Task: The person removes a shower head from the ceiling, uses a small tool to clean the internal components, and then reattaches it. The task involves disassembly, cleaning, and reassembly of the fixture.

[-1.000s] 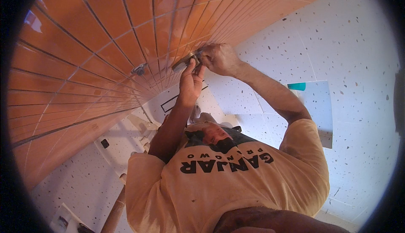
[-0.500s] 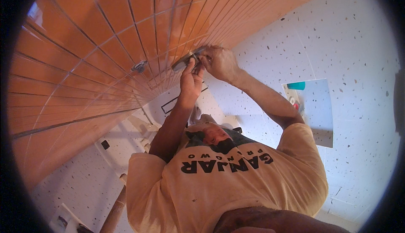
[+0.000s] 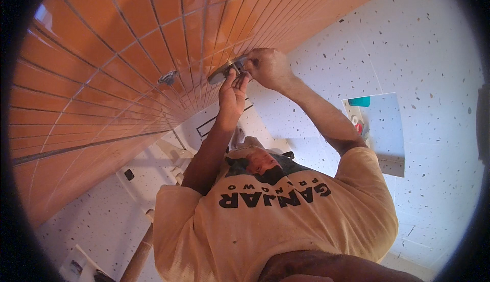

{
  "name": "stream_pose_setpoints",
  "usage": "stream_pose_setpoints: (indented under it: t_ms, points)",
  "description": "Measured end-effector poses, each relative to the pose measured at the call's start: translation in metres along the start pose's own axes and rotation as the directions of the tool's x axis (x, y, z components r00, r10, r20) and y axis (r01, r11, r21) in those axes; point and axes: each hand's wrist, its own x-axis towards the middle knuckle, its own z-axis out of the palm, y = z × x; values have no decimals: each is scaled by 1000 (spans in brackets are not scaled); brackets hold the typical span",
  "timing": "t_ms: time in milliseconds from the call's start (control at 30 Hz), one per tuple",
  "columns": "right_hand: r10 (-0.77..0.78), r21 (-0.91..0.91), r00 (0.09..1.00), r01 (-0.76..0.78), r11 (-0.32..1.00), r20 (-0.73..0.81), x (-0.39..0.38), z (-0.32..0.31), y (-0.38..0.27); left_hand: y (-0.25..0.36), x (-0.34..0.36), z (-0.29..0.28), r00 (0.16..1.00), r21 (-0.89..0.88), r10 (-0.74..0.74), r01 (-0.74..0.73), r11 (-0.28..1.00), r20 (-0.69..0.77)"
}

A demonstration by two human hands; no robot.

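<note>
On the orange tiled wall [image 3: 138, 37] sits a round metal wall plate [image 3: 219, 74], seen nearly edge-on, with a short stub at its middle. My left hand [image 3: 233, 97] reaches up to it from below, its thumb and fingers against the stub. From the right, my right hand [image 3: 270, 69] is closed at the plate's right side, with the thumb and fingers pinched by the stub. What lies between the right fingertips is too small and too covered to make out. A small metal wall fitting [image 3: 167, 78] juts from the tiles to the left, apart from both hands.
A speckled white wall [image 3: 423, 52] stands to the right. Its recessed niche [image 3: 380, 134] holds a teal container [image 3: 360, 101] and small red and white items. A dark rectangular drain outline [image 3: 204, 128] shows on the floor below. At lower left is a wooden pole [image 3: 138, 254].
My right hand has turned a little and moved slightly upward at the plate. My left hand stays in nearly the same place.
</note>
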Motion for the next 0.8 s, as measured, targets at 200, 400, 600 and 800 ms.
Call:
stream_pose_setpoints:
  t_ms: [200, 400, 600, 800]
  points:
    - [164, 115, 986, -161, 980, -24, -13, -18, 5, -13, -3, -15, 996, -5, -56, 56, 998, -66]
    - [228, 155, 973, -219, 963, -40, -25, -22, 13, -10, -5, -11, 999, 10, -24, 24, 1000, 25]
    - [295, 213, 955, -283, 935, -27, -38, -17, 27, -1, -5, -15, 999, -22, -37, 38, 999, 34]
    - [305, 234, 952, -288, 929, -38, -48, -17, 29, 1, -2, -21, 996, 4, -40, 40, 999, 74]
